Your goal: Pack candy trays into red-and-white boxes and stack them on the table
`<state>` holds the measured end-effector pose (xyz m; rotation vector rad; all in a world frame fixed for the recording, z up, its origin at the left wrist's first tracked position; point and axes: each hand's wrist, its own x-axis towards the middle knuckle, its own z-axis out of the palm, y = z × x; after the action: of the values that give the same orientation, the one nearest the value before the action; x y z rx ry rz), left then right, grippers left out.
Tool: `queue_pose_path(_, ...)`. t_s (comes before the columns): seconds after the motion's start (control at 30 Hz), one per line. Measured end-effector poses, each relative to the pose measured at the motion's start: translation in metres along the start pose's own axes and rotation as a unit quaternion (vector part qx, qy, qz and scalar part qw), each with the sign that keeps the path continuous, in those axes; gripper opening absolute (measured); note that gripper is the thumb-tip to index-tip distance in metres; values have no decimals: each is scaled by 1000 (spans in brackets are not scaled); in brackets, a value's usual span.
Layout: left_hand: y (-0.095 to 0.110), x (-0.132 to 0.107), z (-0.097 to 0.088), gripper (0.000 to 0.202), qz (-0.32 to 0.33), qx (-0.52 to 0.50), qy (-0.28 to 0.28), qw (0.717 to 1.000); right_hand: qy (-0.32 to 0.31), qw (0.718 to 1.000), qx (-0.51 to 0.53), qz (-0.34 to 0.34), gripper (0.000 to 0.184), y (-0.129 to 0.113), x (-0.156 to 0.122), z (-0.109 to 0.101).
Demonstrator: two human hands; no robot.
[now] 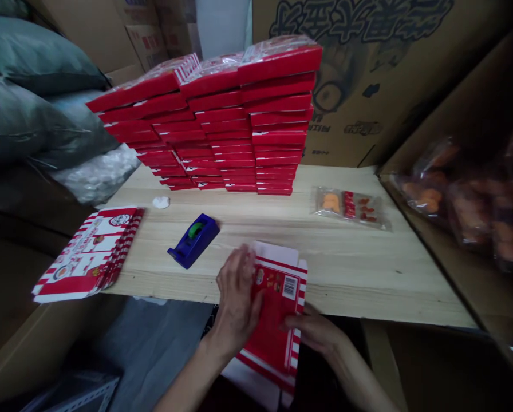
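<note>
The left hand (237, 297) and right hand (312, 335) clamp a red-and-white printed carton (273, 309) between them. A blue tape dispenser (194, 240) lies just beyond the left hand; a stack of red boxes (239, 131) stands farther ahead.

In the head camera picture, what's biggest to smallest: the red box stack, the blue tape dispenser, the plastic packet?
1. Red box stack.
2. Blue tape dispenser and plastic packet: they look alike in size, so I can't rank them.

Glossy printed card box (275, 309); matt pale wood table (346, 274); blue plastic tape dispenser (194, 240).
</note>
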<state>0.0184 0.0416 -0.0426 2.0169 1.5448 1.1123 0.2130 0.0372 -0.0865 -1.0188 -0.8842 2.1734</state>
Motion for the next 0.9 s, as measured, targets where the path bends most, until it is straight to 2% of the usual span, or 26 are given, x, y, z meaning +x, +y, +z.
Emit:
queue_pose_path(0.03,-1,2,-2,70,37,41,-47,997,4,999,-32,3,37,1,2,-2)
queue_pose_path(0.1,-2,10,-9,64,63,60,-133,987,10,996,-86,3,43,-4,3,-7)
queue_pose_path(0.2,-3,24,-22,48,23,31,-207,978,14,996,-92,-7,57,-10,3,-14)
queue_pose_path(0.33,-6,31,-33,21,-50,-43,-297,953,20,1000,3,-2,56,-1,-3,-6)
queue_pose_path(0.4,-7,28,-36,17,-66,-81,-313,944,31,999,19,-7,51,6,-7,-1)
queue_pose_path(0.57,-3,19,-37,22,-55,-151,-274,948,62,998,9,-22,51,14,-15,5)
queue_pose_path(0.63,1,19,-38,23,-33,-148,-280,948,60,998,-9,-22,54,13,-17,7)
queue_pose_path(0.7,6,21,-40,24,-2,-135,-312,941,66,997,-28,-24,57,13,-19,9)
queue_pose_path(0.8,10,24,-43,22,44,-112,-358,926,123,989,-78,-22,55,17,-19,9)
queue_pose_path(0.9,10,25,-44,19,63,-71,-330,939,178,974,-141,-12,48,21,-9,5)
